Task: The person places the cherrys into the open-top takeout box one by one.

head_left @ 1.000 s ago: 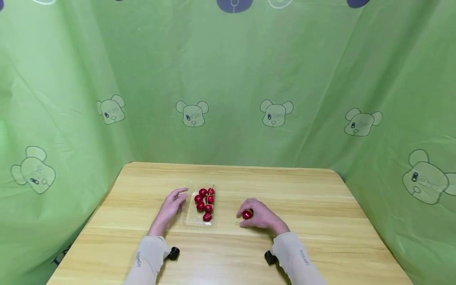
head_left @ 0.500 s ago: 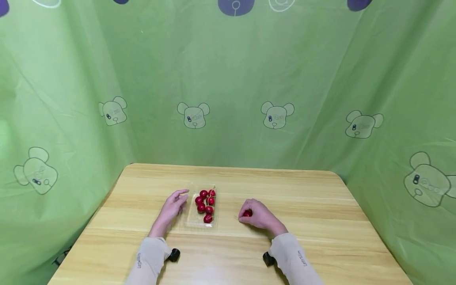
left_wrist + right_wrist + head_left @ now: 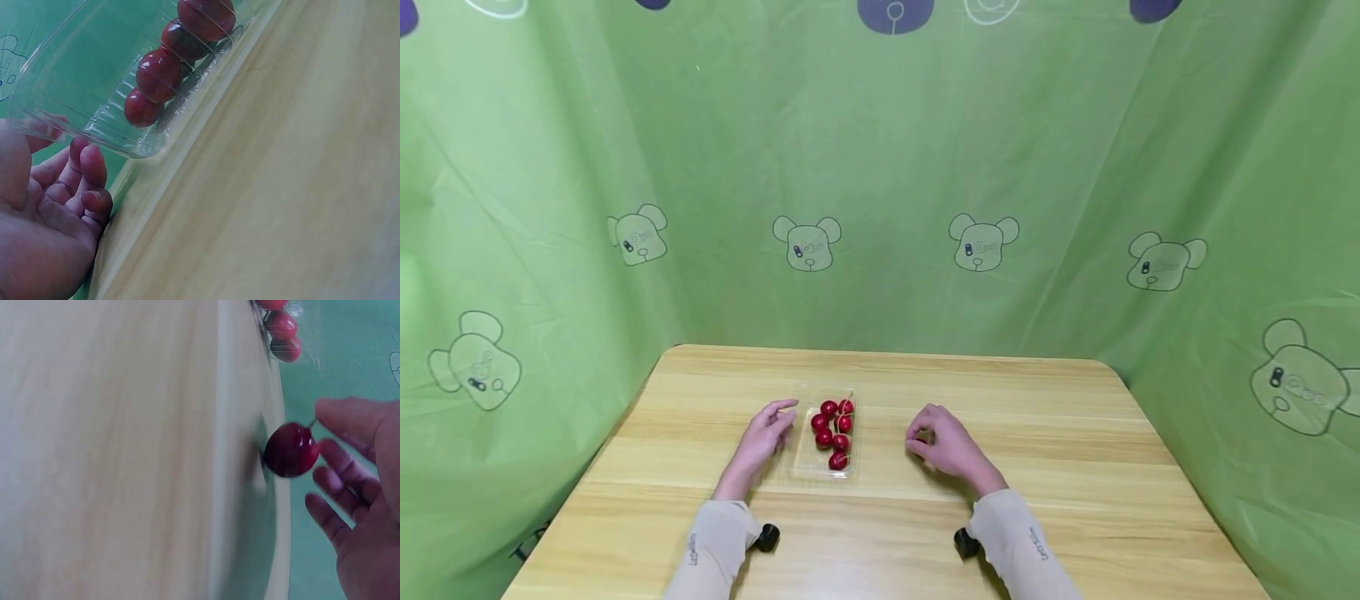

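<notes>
A clear plastic box (image 3: 803, 465) stands left of centre on the table, holding several red cherries (image 3: 824, 438). At its left side is my left hand (image 3: 762, 440), fingers loosely bent. In the left wrist view some fingertips (image 3: 94, 164) lie close to the box's rim; whether they touch it I cannot tell. To the right of the box, my right hand (image 3: 953, 446) pinches a single cherry (image 3: 291, 450) by its stem, between thumb and forefinger. In the head view the fingers mostly cover that cherry. Its shadow falls on the table just beside it.
The wooden table (image 3: 865, 533) has rounded far corners. A green curtain (image 3: 887, 142) with bear-face prints surrounds it at the back and both sides. Bare tabletop lies between the box and the right hand.
The right hand's fingers have closed in on the cherry, and the hand has moved slightly away from the person. The left hand and the box have stayed put.
</notes>
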Available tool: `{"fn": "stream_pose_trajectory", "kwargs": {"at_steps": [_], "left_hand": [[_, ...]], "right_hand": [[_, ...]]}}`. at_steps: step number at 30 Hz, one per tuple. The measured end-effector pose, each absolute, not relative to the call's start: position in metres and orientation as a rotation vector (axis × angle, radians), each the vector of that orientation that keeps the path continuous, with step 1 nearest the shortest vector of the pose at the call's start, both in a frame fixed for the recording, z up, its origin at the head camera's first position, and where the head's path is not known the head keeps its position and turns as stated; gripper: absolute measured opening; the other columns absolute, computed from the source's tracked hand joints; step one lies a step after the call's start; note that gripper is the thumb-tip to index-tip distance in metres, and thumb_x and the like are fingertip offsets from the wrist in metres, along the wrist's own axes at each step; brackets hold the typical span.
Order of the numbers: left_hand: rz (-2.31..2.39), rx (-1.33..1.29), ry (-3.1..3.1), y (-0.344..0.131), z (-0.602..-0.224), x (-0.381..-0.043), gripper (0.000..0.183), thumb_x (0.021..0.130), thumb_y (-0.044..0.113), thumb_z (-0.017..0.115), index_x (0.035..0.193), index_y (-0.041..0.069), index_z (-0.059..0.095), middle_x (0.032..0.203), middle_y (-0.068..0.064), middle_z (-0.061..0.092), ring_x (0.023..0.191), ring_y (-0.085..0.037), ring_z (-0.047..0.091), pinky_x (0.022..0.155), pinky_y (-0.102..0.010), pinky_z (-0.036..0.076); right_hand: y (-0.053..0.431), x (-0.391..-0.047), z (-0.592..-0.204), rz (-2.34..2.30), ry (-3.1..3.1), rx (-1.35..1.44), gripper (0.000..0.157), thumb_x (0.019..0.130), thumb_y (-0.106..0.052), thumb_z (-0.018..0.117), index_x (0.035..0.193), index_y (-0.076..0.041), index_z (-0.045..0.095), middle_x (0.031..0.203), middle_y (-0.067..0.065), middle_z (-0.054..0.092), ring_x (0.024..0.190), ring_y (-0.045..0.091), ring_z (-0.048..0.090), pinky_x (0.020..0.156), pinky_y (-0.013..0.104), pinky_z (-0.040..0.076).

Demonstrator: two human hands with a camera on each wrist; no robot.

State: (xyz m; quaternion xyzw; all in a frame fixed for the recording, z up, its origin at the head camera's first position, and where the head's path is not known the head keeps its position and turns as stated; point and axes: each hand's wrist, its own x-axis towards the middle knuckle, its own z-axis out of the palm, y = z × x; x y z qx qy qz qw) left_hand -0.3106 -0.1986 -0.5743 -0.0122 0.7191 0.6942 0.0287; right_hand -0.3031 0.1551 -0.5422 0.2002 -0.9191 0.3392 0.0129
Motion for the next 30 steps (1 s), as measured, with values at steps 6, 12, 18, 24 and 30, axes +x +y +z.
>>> {"fn": "stream_pose_trajectory", "kwargs": {"at_steps": [6,12,18,24,30], "left_hand": [[2.134,-0.034,2.226,-0.197,-0.573,-0.311,0.041,0.106,0.021,0.060,0.144,0.006,0.056,0.092,-0.002,0.058,0.069,-0.011,0.050,0.059,-0.020,0.042],[2.139,-0.033,2.229,-0.198,-0.572,-0.311,0.042,0.105,0.022,0.060,0.144,0.006,0.056,0.092,-0.003,0.058,0.070,-0.012,0.051,0.059,-0.020,0.043],[2.138,-0.043,2.229,-0.198,-0.574,-0.310,0.040,0.106,0.022,0.059,0.144,0.008,0.058,0.092,-0.002,0.057,0.071,-0.013,0.052,0.060,-0.020,0.043],[2.131,-0.027,2.238,-0.198,-0.574,-0.309,0.042,0.106,0.022,0.059,0.144,0.006,0.056,0.091,-0.002,0.058,0.070,-0.012,0.051,0.060,-0.020,0.043],[2.134,-0.022,2.214,-0.197,-0.573,-0.310,0.044,0.107,0.021,0.058,0.147,0.004,0.053,0.092,-0.003,0.058,0.069,-0.013,0.051,0.059,-0.021,0.042]], "right_hand": [[0.156,-0.304,-0.536,1.066,-2.866,0.553,0.013,0.092,-0.012,0.078,0.086,-0.022,0.071,0.087,-0.007,0.061,0.086,0.013,0.053,0.081,0.034,0.047],[0.158,-0.305,-0.532,1.174,-2.886,0.552,0.011,0.095,-0.009,0.073,0.088,-0.017,0.070,0.080,-0.006,0.064,0.075,0.012,0.056,0.069,0.026,0.049],[0.159,-0.302,-0.529,1.243,-2.898,0.489,0.010,0.091,-0.007,0.075,0.089,-0.014,0.070,0.083,-0.002,0.066,0.078,0.014,0.060,0.072,0.025,0.053],[0.163,-0.302,-0.528,1.269,-2.940,0.374,0.012,0.088,-0.004,0.078,0.087,-0.013,0.070,0.083,-0.001,0.066,0.078,0.014,0.061,0.073,0.025,0.054],[0.170,-0.305,-0.526,1.190,-2.962,0.379,0.010,0.088,-0.006,0.079,0.085,-0.012,0.072,0.080,-0.002,0.067,0.076,0.013,0.061,0.074,0.028,0.054]]}}
